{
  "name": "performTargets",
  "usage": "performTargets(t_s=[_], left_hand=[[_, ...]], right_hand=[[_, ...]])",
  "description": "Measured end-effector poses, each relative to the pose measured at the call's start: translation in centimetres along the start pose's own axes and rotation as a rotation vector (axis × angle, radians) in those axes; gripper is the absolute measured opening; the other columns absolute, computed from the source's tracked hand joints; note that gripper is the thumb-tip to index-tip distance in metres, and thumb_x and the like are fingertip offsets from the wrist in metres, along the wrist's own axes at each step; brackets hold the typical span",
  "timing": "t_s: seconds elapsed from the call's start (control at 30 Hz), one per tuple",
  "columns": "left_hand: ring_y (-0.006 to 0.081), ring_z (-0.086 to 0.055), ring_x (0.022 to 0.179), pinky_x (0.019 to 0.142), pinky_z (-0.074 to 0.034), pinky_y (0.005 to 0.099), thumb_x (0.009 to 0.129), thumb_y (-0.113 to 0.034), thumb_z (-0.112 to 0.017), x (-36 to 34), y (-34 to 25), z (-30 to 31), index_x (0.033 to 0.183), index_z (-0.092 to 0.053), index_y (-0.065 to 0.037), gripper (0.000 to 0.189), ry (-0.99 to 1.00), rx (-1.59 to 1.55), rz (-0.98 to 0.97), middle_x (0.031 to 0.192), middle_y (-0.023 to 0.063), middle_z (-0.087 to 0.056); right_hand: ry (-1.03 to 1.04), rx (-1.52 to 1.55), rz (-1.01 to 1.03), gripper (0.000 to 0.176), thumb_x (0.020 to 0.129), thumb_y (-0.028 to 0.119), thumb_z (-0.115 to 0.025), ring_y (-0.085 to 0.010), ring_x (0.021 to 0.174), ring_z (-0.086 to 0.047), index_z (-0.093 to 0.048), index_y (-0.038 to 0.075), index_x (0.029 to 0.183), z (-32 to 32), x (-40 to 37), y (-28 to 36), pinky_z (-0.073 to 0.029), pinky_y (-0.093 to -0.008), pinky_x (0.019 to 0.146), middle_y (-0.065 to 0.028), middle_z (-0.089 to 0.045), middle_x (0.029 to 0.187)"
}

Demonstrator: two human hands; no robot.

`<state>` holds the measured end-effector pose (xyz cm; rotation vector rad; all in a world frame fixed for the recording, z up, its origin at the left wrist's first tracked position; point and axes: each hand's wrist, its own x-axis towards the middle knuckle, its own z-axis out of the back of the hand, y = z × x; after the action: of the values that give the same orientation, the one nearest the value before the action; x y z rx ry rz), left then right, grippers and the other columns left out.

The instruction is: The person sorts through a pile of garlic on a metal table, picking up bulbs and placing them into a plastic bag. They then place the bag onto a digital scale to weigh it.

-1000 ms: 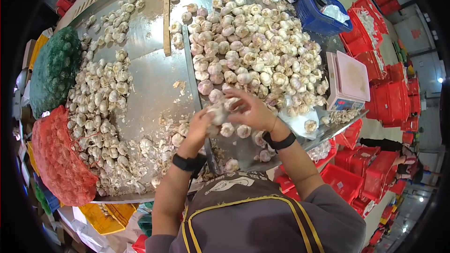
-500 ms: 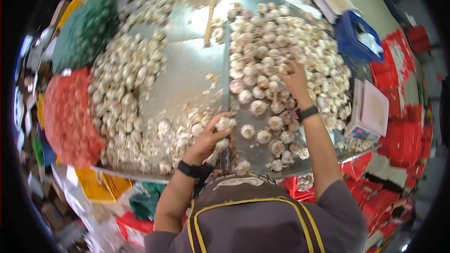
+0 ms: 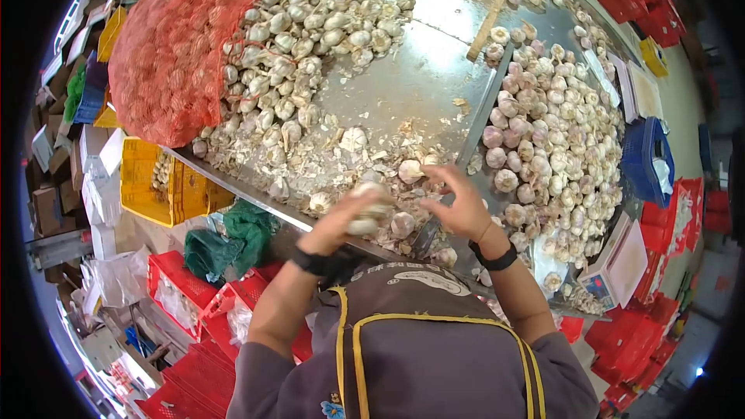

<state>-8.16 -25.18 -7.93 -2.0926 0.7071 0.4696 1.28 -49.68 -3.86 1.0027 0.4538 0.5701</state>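
Observation:
My left hand, blurred by motion, is closed around garlic bulbs near the front edge of the metal table. To its right, my right hand is held with thumb and forefinger apart and nothing between them. The forefinger's tip comes right up to a whitish garlic bulb. Around and beneath both hands lie loose bulbs and papery skin scraps. Beyond my right hand spreads a large heap of purplish-white garlic.
A metal divider splits the tabletop, with a wooden stick at its far end. On the left are a pile of garlic and a full red net sack. A blue basket and a scale stand right; a yellow crate is below left.
My view has swung left. My right hand has left the garlic heap and come over the divider, close to my left hand. The left hand still holds garlic.

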Motion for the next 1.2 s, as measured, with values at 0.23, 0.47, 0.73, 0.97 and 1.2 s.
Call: performTargets(t_s=[0.23,0.47,0.73,0.97,1.2], left_hand=[[0.0249,-0.064,0.096,0.079,-0.057,0.0366,0.094,-0.041,-0.056,-20.7,-10.9,21.3,0.123,-0.051,-0.008,0.045,-0.793,-0.237,-0.891,0.114,0.0117,-0.061],[0.0253,-0.060,0.106,0.090,-0.050,0.0329,0.096,-0.030,-0.053,-26.4,-11.4,30.4,0.119,-0.055,-0.001,0.037,-1.162,0.111,-0.838,0.122,0.0130,-0.055],[0.0322,-0.064,0.097,0.078,-0.053,0.0411,0.073,-0.041,-0.075,-3.3,-2.1,9.2,0.111,-0.058,-0.009,0.053,-0.458,1.728,-0.120,0.107,0.0149,-0.063],[0.0314,-0.068,0.087,0.076,-0.054,0.0378,0.073,-0.032,-0.073,-0.8,-3.4,8.0,0.116,-0.056,-0.003,0.054,-0.263,1.598,-0.008,0.111,0.0159,-0.064],[0.0230,-0.063,0.098,0.084,-0.054,0.0385,0.076,-0.005,-0.056,-3.0,-5.0,7.3,0.123,-0.055,-0.001,0.047,0.109,-0.122,-0.080,0.110,0.0126,-0.063]], right_hand=[[-0.008,-0.434,-0.198,0.047,0.074,0.011,-0.067,-0.0346,0.112,-0.053,-0.058,0.016,0.120,-0.9,3.3,-5.8,-0.045,-0.0416,0.094,-0.0126,-0.053,0.122],[-0.045,-0.517,-0.179,0.047,0.076,0.010,-0.064,-0.0334,0.105,-0.058,-0.055,0.015,0.122,-2.7,4.4,-9.8,-0.048,-0.0423,0.089,-0.0127,-0.057,0.114],[-0.132,0.915,-0.546,0.025,0.084,0.022,-0.065,-0.0167,0.077,-0.063,-0.062,0.004,0.101,0.1,3.5,-6.8,-0.053,-0.0308,0.068,-0.0093,-0.064,0.088],[-0.038,-0.725,-0.316,0.049,0.075,0.035,-0.075,-0.0322,0.087,-0.066,-0.058,0.021,0.118,-6.6,4.9,-5.5,-0.053,-0.0420,0.075,-0.0161,-0.062,0.106],[0.047,-0.603,-0.382,0.052,0.077,0.030,-0.072,-0.0300,0.100,-0.063,-0.054,0.019,0.124,-6.1,5.6,-8.3,-0.052,-0.0418,0.081,-0.0121,-0.061,0.117]])
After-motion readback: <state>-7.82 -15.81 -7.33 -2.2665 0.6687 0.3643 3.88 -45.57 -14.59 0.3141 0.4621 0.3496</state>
